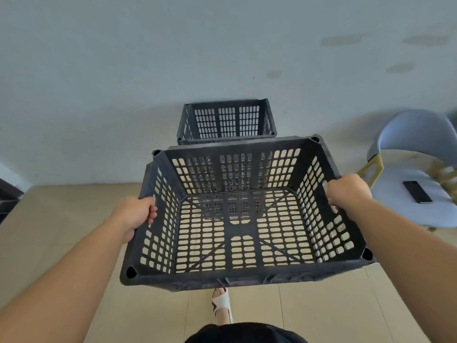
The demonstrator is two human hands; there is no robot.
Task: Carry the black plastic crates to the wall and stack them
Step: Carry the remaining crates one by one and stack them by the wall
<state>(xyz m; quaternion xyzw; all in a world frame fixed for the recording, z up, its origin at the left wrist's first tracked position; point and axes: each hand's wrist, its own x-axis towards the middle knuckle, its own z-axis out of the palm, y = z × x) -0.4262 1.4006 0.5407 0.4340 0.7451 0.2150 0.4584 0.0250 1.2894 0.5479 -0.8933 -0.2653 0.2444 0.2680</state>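
Left grip (138,215) and right grip (347,191) clutch crate (243,227) ends; long axis crosswise, mouth up.

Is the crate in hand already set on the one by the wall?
No, the left hand and right hand hold the carried crate in the air, short of the wall crate.
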